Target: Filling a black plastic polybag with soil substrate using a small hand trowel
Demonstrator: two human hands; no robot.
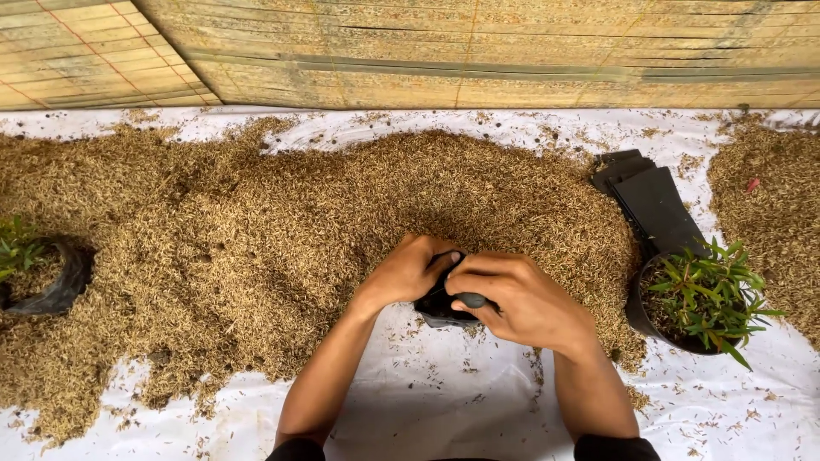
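Observation:
Both of my hands hold one small black plastic grow bag [440, 306] at the near edge of a wide heap of brown husk [282, 222]. My left hand [408, 271] grips the bag's left side, its fingers curled over the rim. On the right side, my right hand [521, 300] pinches the rim, thumb on the black plastic. Most of the bag is hidden between the hands, and I cannot see inside it.
A black bag holding a green seedling [705, 294] stands to the right. Flat empty black bags [653, 205] lie stacked behind it. Another bagged plant [38, 269] sits at the far left. A white sheet [444, 401] covers the ground, and a woven bamboo wall [478, 51] stands behind.

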